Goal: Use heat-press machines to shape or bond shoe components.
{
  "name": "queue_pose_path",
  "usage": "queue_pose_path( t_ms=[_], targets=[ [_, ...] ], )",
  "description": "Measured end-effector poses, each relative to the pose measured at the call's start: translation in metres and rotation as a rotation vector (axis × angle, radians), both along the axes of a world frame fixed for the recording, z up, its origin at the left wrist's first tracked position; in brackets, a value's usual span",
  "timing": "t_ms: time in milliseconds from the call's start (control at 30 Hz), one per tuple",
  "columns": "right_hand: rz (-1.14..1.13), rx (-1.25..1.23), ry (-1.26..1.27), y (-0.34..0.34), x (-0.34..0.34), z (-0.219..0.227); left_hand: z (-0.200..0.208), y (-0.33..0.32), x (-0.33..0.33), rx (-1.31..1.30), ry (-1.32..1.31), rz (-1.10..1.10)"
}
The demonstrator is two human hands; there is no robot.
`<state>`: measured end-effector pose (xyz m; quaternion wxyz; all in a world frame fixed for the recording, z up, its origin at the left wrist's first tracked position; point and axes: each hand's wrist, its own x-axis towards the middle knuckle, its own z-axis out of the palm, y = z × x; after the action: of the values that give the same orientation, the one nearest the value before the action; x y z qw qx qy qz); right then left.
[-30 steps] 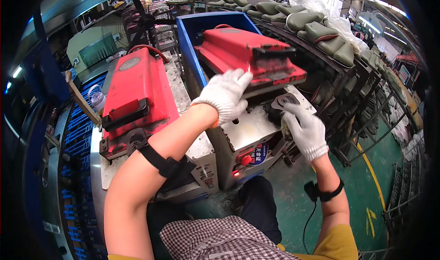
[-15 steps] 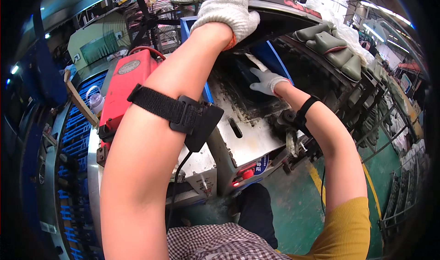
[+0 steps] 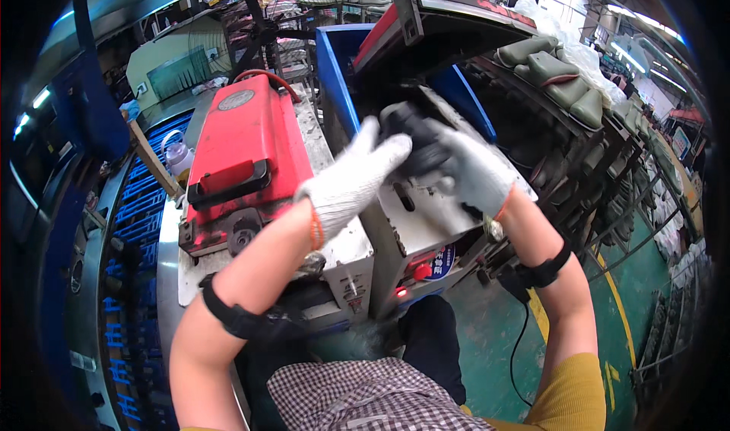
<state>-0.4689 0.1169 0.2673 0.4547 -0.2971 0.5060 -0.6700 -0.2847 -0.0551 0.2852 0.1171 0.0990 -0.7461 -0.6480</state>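
Observation:
Over the front of the open machine I have a black, shoe-like piece (image 3: 414, 138), smeared by motion, so its exact kind is unclear. My left hand (image 3: 353, 176), in a white knitted glove, closes on its left side, the thumb lying across it. From the right, my right hand (image 3: 479, 172), gloved too, is closed round the piece, its fingers partly hidden and blurred. Behind them the machine's red-edged lid (image 3: 464, 24) stands raised between blue side panels (image 3: 334, 74). Below my hands is its pale metal front (image 3: 414, 229).
A second red lid (image 3: 251, 134) with a black handle lies closed at the left. A red button (image 3: 422, 271) is on the machine front. Olive-green boots (image 3: 566, 89) fill a rack at the right. A black fan (image 3: 266, 28) stands behind, and a bottle (image 3: 179, 157) at far left.
My left hand has left the raised lid and come down towards me. My right hand has drawn back from inside the machine, and the black piece is now between both hands.

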Motion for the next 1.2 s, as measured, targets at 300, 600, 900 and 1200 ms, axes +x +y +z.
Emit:
queue_pose_path(
  t_ms=[300,600,900,1200],
  targets=[
    [-0.361,-0.166,0.139,-0.017,0.105,-0.050,-0.036,0.019,0.037,0.289,-0.048,0.062],
    [-0.429,-0.102,0.480,0.014,0.198,-0.053,-0.053,0.040,0.100,0.805,0.155,0.188],
    [0.017,-0.343,1.119,0.020,0.262,-0.048,-0.031,0.060,0.238,0.700,0.307,0.152],
    [-0.312,-0.360,1.645,-0.087,0.256,-0.039,-0.091,0.025,0.402,-0.844,0.007,0.927]
  ],
)
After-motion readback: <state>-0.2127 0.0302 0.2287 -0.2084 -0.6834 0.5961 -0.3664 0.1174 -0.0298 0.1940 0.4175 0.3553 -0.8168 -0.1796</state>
